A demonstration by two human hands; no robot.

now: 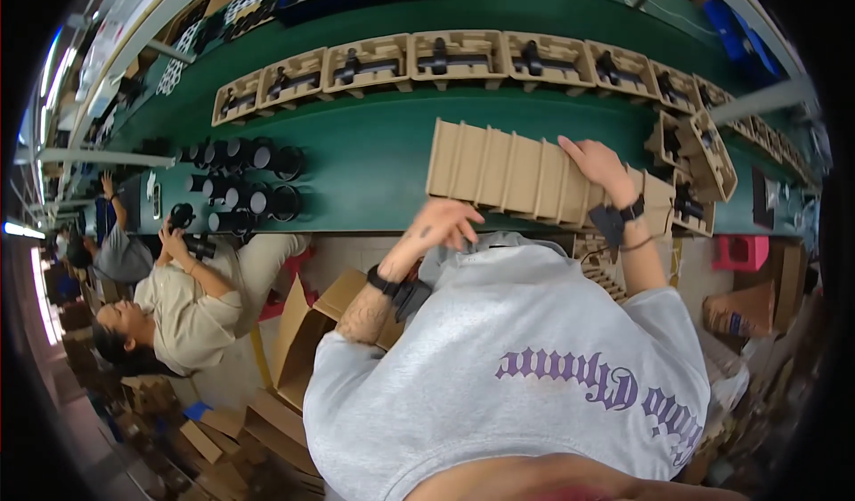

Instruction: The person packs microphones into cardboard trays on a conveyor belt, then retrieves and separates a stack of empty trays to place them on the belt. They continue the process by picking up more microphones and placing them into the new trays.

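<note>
A long row of nested brown moulded-pulp trays (499, 170) stands on edge at the near side of the green workbench. My right hand (601, 164) grips the top of this stack toward its right part, fingers over the far edge. Just off the stack's left end, my left hand (445, 223) is held near the bench edge with its fingers apart and nothing in them, slightly blurred. Beyond the stack, a line of similar trays (457, 73) crosses the bench, each holding a black device (443, 58) whose exact kind I cannot tell.
Black cylindrical parts (258, 158) stand grouped on the left of the bench. More filled trays (708, 158) are piled at the right. A co-worker (191, 301) sits at the left handling a black part. Open cardboard boxes (298, 345) and a pink stool (741, 253) are below the bench.
</note>
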